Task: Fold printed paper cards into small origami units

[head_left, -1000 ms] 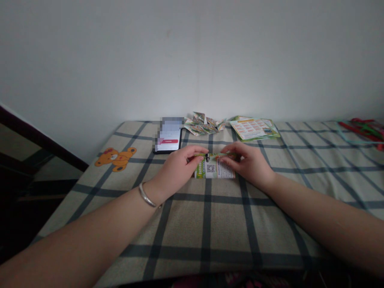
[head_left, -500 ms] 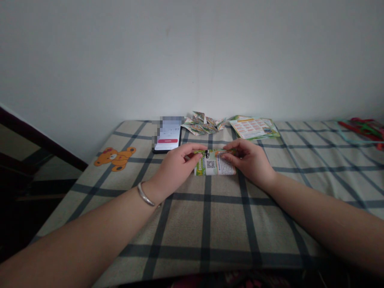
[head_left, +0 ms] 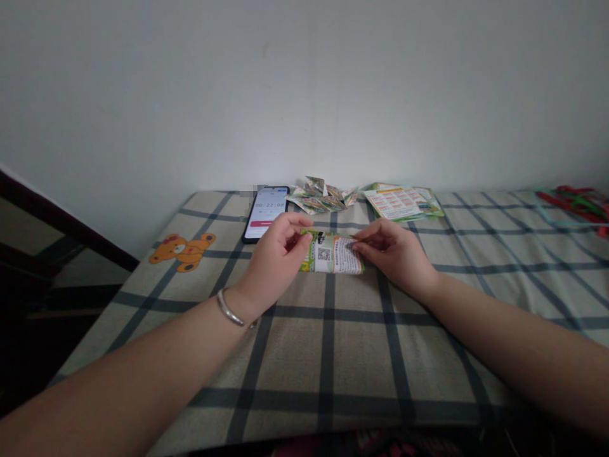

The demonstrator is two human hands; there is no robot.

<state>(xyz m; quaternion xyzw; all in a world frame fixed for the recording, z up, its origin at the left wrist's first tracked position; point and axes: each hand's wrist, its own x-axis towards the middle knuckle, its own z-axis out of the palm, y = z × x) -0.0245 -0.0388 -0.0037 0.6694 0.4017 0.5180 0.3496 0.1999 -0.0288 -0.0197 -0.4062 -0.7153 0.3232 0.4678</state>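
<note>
A plain pale grey-white wall (head_left: 304,95) fills the upper part of the view. Against it stands a bench covered by a beige cloth with wide dark blue-grey checks (head_left: 356,368), rumpled toward the right side. At the far left, a dark brown slanting rail (head_left: 71,222) runs beside the bench.

Two bare forearms reach in over the cloth. The left hand (head_left: 276,257) has its thumb and fingers closed on the upper left corner of a folded green-and-white printed paper (head_left: 328,254); the right hand (head_left: 404,257) pinches the same paper narrowly at its upper right edge. The paper is between the two hands, over the middle of the bench, its printed face toward the viewer; whether its lower edge touches the cloth I cannot tell.

Near the wall, behind the right hand, lies a loose stack of flat green-edged printed sheets (head_left: 402,203). Left of it sits a cluster of pointed, folded multicoloured paper pieces (head_left: 318,197), and next to that a black-framed smartphone (head_left: 266,206) with a lit screen, partly pixelated. A tangle of red and green strips (head_left: 575,206) lies at the far right, a flat orange-brown teddy bear cutout (head_left: 183,252) near the left edge. A silver bangle (head_left: 229,309) circles the left wrist.
</note>
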